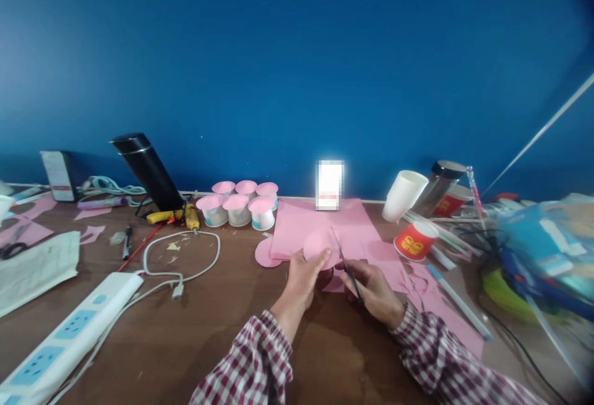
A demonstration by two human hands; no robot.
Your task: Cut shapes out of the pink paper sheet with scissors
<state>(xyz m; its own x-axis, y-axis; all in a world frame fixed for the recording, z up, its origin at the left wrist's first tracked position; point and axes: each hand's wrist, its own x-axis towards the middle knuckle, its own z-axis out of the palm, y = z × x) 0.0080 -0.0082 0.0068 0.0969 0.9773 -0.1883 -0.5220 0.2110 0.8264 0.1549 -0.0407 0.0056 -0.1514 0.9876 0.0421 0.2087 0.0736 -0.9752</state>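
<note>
My left hand (302, 279) holds a round pink paper disc (317, 248) upright over the brown table. My right hand (374, 289) grips a pair of scissors (344, 261), whose blades point up and away beside the disc's right edge. Under both hands lie pink paper sheets (320, 224), with a second pink disc (266, 253) at their left edge. Pink offcuts (417, 281) lie to the right of my right hand. Both of my sleeves are red-and-white check.
Several pink-topped paper cups (239, 204) stand behind left. A yellow glue gun (185, 215), a black flask (148, 171), a white cable (185, 262) and a power strip (69, 330) lie left. A red cup (415, 241), white cup (404, 194), straws and clutter fill the right.
</note>
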